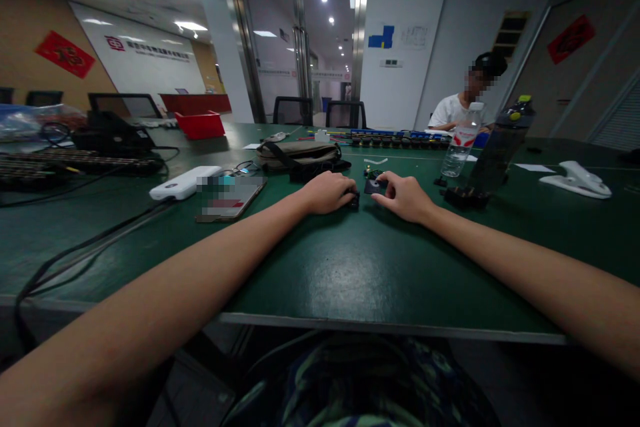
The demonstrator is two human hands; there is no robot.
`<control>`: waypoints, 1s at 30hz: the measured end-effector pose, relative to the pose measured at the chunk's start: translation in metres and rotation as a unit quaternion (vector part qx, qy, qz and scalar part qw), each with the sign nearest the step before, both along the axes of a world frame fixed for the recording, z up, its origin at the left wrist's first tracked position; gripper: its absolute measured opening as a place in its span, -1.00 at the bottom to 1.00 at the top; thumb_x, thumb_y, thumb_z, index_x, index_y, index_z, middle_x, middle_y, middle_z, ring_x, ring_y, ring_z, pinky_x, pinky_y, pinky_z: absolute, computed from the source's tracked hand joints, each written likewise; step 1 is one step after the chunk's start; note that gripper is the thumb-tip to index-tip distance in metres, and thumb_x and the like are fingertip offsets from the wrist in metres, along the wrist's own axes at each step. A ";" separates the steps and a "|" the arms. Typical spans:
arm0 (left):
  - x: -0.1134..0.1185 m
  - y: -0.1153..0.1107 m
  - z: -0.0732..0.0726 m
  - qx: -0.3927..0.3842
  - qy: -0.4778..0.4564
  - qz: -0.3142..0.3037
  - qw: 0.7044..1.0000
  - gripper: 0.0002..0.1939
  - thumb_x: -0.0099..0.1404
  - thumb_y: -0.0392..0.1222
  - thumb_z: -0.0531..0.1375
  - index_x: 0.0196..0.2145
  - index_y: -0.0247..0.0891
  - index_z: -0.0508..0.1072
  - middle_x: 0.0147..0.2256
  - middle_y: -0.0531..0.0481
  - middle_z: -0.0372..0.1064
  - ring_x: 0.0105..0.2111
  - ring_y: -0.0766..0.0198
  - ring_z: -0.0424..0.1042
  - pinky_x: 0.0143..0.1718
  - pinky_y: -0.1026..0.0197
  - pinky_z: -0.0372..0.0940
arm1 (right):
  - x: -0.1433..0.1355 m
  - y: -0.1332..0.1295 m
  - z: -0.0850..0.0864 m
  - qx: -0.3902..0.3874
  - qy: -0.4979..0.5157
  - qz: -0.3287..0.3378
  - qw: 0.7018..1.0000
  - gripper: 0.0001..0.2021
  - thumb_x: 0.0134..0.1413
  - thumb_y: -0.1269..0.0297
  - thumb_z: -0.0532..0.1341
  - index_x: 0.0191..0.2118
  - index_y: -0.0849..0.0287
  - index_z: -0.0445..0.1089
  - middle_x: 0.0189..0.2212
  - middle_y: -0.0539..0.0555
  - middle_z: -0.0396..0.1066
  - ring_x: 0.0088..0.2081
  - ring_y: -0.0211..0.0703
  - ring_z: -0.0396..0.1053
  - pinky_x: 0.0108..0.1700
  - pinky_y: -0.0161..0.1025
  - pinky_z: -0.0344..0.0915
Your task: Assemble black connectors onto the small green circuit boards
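Observation:
My left hand (327, 192) rests on the green table (330, 260), its fingers closed on a small black part (355, 201) whose kind I cannot make out. Just across a narrow gap, my right hand (403, 195) pinches a flat black square piece (373, 186) between thumb and fingers. Beyond that piece lies a small green circuit board (371, 173), partly hidden by the fingers. A strip of clear material (376, 161) lies a little farther off.
Left of my hands are a phone (235, 200), a white power bank (185, 183) with cables and a grey-brown bag (297, 155). On the right stand a water bottle (460, 143), a dark bottle (500, 147) and a white handheld device (577, 180). A person (453, 110) sits across the table.

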State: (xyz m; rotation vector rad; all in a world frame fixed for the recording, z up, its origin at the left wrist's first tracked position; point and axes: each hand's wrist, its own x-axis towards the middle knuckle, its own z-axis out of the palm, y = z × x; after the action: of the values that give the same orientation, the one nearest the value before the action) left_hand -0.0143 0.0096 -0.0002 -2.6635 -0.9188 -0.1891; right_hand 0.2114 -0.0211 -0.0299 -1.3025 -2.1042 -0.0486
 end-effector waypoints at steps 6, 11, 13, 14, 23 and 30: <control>0.002 -0.002 0.001 0.031 0.005 0.025 0.999 -0.63 0.46 -0.02 -0.03 -0.12 -0.27 0.49 -0.29 -0.15 0.51 -0.28 0.12 0.50 -0.22 0.14 0.28 | 0.003 0.005 -0.003 -0.041 -0.031 -0.007 0.999 -0.68 0.04 0.21 0.34 -0.08 0.19 0.43 -0.51 -0.04 0.43 -0.47 -0.20 0.36 -0.34 -0.28 0.16; 0.001 -0.002 0.002 0.027 0.016 -0.006 0.999 -0.62 0.46 -0.06 -0.04 -0.28 -0.27 0.50 -0.33 -0.14 0.49 -0.23 0.10 0.47 -0.22 0.12 0.28 | 0.005 0.008 -0.005 -0.048 -0.045 0.014 0.998 -0.73 0.02 0.26 0.32 -0.11 0.15 0.44 -0.49 -0.06 0.41 -0.45 -0.21 0.34 -0.34 -0.29 0.15; 0.001 -0.001 0.001 0.027 0.015 -0.016 0.999 -0.62 0.46 -0.07 -0.04 -0.31 -0.26 0.50 -0.32 -0.13 0.50 -0.23 0.11 0.46 -0.21 0.12 0.28 | 0.005 0.009 -0.006 -0.051 -0.045 0.018 0.998 -0.72 0.02 0.28 0.31 -0.10 0.16 0.43 -0.49 -0.06 0.41 -0.45 -0.21 0.34 -0.33 -0.28 0.14; 0.001 -0.001 0.001 0.029 0.013 -0.018 0.999 -0.62 0.46 -0.07 -0.04 -0.31 -0.26 0.50 -0.32 -0.13 0.50 -0.23 0.12 0.46 -0.21 0.12 0.28 | 0.005 0.009 -0.006 -0.052 -0.045 0.022 0.997 -0.72 0.02 0.29 0.30 -0.10 0.16 0.43 -0.48 -0.05 0.40 -0.44 -0.21 0.34 -0.33 -0.28 0.14; 0.001 0.003 -0.002 0.028 -0.010 -0.028 0.999 -0.58 0.47 -0.05 -0.07 -0.31 -0.27 0.49 -0.33 -0.14 0.49 -0.24 0.11 0.45 -0.21 0.11 0.29 | 0.003 0.005 -0.004 -0.038 -0.067 0.014 0.997 -0.67 -0.02 0.36 0.25 -0.06 0.16 0.38 -0.40 0.01 0.41 -0.38 -0.15 0.34 -0.28 -0.26 0.18; -0.008 0.006 0.004 0.030 -0.069 0.011 0.997 -0.71 0.34 -0.21 0.00 -0.16 -0.28 0.49 -0.12 -0.17 0.46 -0.09 0.07 0.42 -0.05 0.06 0.33 | 0.002 0.003 -0.001 -0.050 -0.096 -0.002 0.994 -0.71 -0.01 0.33 0.24 -0.10 0.17 0.37 -0.31 0.11 0.45 -0.29 -0.06 0.37 -0.22 -0.21 0.23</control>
State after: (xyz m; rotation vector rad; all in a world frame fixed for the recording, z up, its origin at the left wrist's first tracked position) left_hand -0.0226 0.0159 0.0035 -2.6105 -0.9682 -0.3927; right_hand 0.2136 -0.0182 -0.0304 -1.4096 -2.2916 -0.0721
